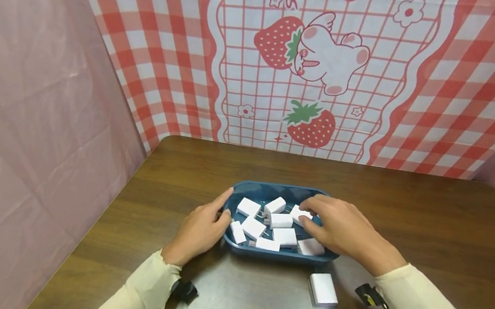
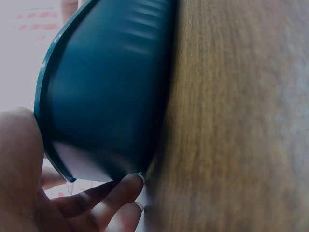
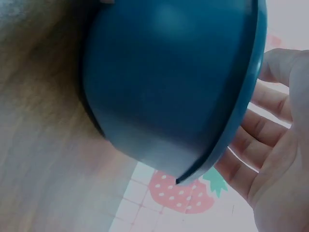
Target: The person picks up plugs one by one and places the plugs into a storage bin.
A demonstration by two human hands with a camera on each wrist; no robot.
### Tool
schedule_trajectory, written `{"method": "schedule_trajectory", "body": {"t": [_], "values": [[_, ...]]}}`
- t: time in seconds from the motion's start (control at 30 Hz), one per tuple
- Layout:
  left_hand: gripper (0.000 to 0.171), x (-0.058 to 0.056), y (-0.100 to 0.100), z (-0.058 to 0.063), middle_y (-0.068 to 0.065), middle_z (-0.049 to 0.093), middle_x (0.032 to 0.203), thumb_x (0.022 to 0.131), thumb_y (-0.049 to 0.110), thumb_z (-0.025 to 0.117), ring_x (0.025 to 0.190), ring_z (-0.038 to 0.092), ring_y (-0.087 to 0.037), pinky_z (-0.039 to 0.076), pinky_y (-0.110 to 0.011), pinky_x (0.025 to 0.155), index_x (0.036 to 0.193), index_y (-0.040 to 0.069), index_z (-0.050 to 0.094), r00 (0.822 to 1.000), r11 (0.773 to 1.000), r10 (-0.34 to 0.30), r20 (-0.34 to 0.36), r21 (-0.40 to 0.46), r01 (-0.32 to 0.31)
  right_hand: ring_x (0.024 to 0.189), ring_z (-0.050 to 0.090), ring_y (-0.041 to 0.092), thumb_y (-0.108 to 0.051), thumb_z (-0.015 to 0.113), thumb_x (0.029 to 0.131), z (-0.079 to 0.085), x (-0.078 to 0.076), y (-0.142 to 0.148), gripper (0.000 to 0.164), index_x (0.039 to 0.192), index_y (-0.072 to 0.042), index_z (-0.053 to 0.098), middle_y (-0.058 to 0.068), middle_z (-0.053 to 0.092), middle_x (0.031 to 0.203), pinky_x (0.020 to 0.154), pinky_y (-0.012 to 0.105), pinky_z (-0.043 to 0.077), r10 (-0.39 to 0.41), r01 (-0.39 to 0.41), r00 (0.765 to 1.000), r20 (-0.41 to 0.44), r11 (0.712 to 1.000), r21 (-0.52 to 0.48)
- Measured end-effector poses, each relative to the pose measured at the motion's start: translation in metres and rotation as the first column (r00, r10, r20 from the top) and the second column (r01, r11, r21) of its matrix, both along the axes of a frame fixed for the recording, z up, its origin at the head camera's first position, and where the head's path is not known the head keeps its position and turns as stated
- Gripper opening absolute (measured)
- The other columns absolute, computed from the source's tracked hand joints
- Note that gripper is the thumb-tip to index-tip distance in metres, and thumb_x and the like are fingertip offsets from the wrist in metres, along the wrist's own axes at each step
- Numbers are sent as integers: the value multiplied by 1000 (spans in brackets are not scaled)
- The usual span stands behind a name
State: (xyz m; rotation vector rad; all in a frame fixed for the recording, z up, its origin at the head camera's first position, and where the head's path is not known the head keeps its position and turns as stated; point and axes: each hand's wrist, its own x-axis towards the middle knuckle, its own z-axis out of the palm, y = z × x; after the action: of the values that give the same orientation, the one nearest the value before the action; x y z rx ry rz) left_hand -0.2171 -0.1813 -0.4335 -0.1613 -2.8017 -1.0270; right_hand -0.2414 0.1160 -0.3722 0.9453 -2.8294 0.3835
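Observation:
A dark blue oval tub [image 1: 286, 188] stands on the table and holds several white plug chargers [image 1: 284, 237], some with metal prongs showing. My left hand [image 1: 200, 230] grips the tub's left end, its thumb at the rim; in the left wrist view its fingers [image 2: 123, 191] lie against the outer wall. Reaching over the right rim, my right hand [image 1: 343, 226] has thumb and fingertips around one white charger [image 1: 296, 213] inside, partly covered by them. In the right wrist view the tub's wall [image 3: 169, 82] hides the fingertips. Another white charger [image 1: 323, 290] lies outside, in front of the tub.
The brown wooden table [image 1: 133, 242] extends around the tub. Behind it hangs a red-and-white checked cloth [image 1: 172, 59] with strawberry pictures. A pale pink sheet [image 1: 46, 132] hangs along the left side. Black wrist cameras [image 1: 184, 291] sit at both cream sleeves.

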Motion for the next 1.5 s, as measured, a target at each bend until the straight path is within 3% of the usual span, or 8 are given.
{"method": "schedule_trajectory", "body": {"t": [0.23,0.63,0.73,0.83,1.0,1.23,1.33,1.5], "values": [[53,0,0,0,-2,48,65,93,34,50,53,44,-17,41,-39,64,143,44,33,1000,1000,-4,-4,4,4,72,55,8,-34,67,83,0,11,12,23,101,-19,69,-6,66,91,60,32,51,-47,40,989,-139,998,-49],[53,1,4,1,-3,46,64,94,35,48,52,44,-18,42,-38,64,143,44,32,1000,1000,-4,18,11,4,66,52,2,-24,70,78,1,36,38,14,91,-20,69,-8,65,81,56,33,51,-147,104,949,-279,981,-162],[53,1,4,1,-2,52,69,93,35,49,53,44,-18,41,-39,64,143,44,33,1000,1000,-3,6,8,3,67,53,3,-24,71,77,-1,41,44,15,91,-21,69,-9,66,82,56,34,51,-161,116,946,-282,979,-168],[53,1,4,2,1,61,86,93,34,50,58,47,-18,41,-40,67,142,45,33,1000,1000,0,-4,6,0,68,54,3,-25,70,77,-3,45,48,14,91,-23,69,-11,66,82,55,34,51,-176,131,945,-276,976,-172],[53,1,3,1,4,61,107,93,34,51,67,50,-17,41,-40,68,142,44,34,1000,1000,5,-16,4,-5,68,55,2,-25,70,77,-8,52,53,14,90,-25,68,-14,64,82,55,36,50,-182,135,945,-271,974,-184],[53,1,3,1,2,60,92,93,35,50,59,47,-18,41,-40,67,142,45,33,1000,1000,4,7,5,-4,71,57,3,-24,71,75,-14,65,57,16,91,-26,67,-17,63,86,56,36,51,-163,112,945,-284,976,-188],[53,1,3,1,2,62,94,93,34,50,62,48,-17,41,-40,67,142,45,34,1000,1000,6,-4,-1,-6,71,57,3,-24,71,76,-15,70,57,17,91,-26,67,-17,62,86,56,35,52,-168,123,951,-259,976,-180],[53,1,2,1,-1,58,77,93,34,50,58,46,-18,41,-40,67,143,44,34,1000,1000,3,3,7,-3,71,55,1,-25,73,76,-16,72,57,19,93,-27,67,-18,62,86,58,33,53,-144,108,964,-222,980,-168]]}}
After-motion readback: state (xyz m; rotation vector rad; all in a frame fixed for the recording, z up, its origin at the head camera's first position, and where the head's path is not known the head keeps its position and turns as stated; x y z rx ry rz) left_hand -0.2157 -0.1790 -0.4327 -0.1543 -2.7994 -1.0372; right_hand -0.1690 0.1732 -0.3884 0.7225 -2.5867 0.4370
